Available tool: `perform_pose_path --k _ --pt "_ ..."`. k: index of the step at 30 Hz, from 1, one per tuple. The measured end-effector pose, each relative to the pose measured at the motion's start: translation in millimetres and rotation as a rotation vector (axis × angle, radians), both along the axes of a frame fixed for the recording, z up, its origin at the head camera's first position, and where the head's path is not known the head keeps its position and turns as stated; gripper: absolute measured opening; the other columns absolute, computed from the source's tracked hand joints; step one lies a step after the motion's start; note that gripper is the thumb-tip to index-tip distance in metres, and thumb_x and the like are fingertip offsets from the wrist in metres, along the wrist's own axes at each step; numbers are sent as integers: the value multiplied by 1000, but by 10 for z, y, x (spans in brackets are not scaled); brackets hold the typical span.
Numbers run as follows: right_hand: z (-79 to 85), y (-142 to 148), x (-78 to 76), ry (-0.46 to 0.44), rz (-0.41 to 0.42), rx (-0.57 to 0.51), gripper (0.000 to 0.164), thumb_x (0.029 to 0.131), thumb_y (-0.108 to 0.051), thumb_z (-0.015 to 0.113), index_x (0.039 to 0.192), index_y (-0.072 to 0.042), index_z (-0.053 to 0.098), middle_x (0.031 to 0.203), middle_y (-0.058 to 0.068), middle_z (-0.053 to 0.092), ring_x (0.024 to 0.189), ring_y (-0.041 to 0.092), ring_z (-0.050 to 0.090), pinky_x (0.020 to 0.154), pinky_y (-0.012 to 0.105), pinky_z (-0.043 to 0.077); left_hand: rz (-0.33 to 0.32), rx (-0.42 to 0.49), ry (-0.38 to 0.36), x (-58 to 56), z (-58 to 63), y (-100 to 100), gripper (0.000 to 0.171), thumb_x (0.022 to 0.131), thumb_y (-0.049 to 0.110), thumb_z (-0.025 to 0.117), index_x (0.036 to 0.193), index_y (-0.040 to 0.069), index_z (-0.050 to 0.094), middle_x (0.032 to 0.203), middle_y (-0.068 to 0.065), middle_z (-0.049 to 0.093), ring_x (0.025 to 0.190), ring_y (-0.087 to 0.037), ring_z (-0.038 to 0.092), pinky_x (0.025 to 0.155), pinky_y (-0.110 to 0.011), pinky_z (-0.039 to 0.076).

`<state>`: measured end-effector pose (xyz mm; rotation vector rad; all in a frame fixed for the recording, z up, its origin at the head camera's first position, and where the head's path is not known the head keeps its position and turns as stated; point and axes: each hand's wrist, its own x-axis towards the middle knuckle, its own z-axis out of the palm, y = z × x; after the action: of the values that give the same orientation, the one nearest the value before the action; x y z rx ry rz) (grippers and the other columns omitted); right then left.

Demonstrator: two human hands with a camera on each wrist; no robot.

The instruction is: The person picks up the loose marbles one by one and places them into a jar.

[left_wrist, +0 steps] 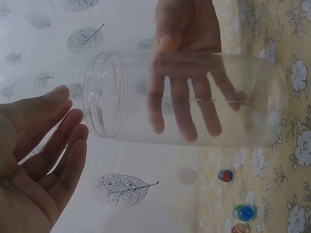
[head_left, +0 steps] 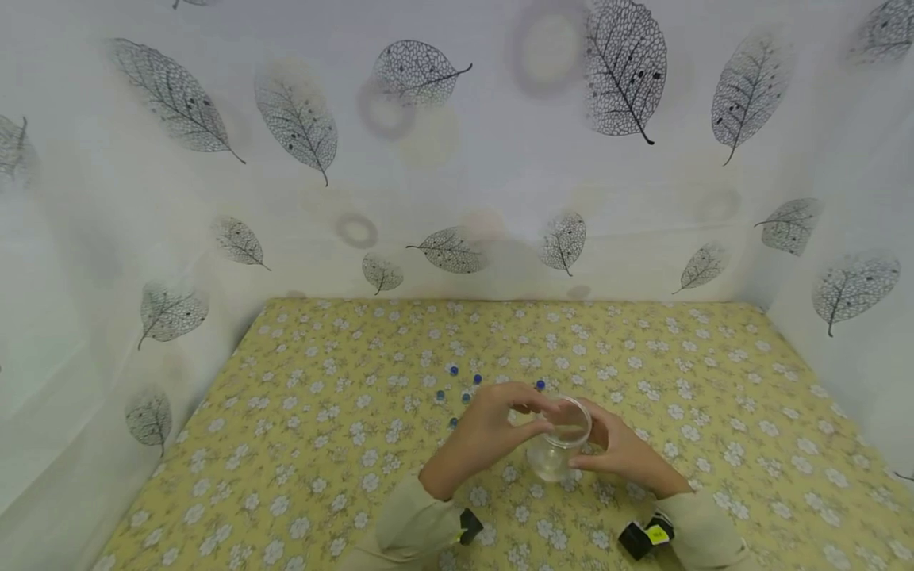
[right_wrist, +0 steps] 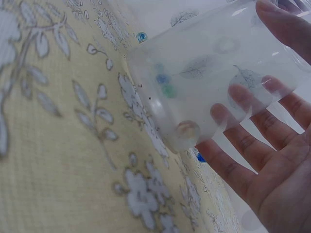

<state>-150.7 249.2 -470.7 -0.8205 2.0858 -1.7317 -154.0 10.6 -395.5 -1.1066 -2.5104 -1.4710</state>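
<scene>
A clear, wide-mouthed jar (head_left: 548, 461) stands slightly tilted over the flowered cloth. My right hand (head_left: 623, 454) holds it from the side, with the fingers (right_wrist: 245, 143) spread along the wall and the thumb across from them. My left hand (head_left: 480, 434) is at the jar's mouth with thumb and fingers loosely bent; in the left wrist view nothing shows between them. Near the base, a brownish marble (right_wrist: 188, 129) shows through the clear wall.
Several small glass marbles lie on the yellow flowered cloth (head_left: 286, 444) beyond my left hand, among them a blue one (head_left: 454, 370). Another blue marble (head_left: 540, 385) lies just behind the jar. A white leaf-print curtain (head_left: 485, 174) closes off the back and sides.
</scene>
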Motion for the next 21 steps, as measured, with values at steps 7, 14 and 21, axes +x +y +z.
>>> perform_pose_path --k 7,14,21 --pt "-19 -5 7 21 10 -23 69 87 5 60 146 -2 26 139 -14 44 125 3 49 97 21 45 18 -75 53 -73 -11 -160 20 85 19 69 104 12 70 104 0 69 91 -13 64 79 -18 52" --pt "-25 -18 -10 59 26 -56 68 85 8 60 144 0 29 139 -5 47 125 7 50 97 24 47 89 -134 35 -127 24 -409 20 86 20 69 105 16 70 105 2 69 94 -10 63 82 -26 53" --pt "-39 -28 -30 123 -10 -45 64 82 10 63 139 6 34 134 27 44 121 9 53 93 25 50 170 -110 33 -264 -33 -680 19 86 21 69 105 18 70 104 2 70 94 -15 65 84 -33 54"
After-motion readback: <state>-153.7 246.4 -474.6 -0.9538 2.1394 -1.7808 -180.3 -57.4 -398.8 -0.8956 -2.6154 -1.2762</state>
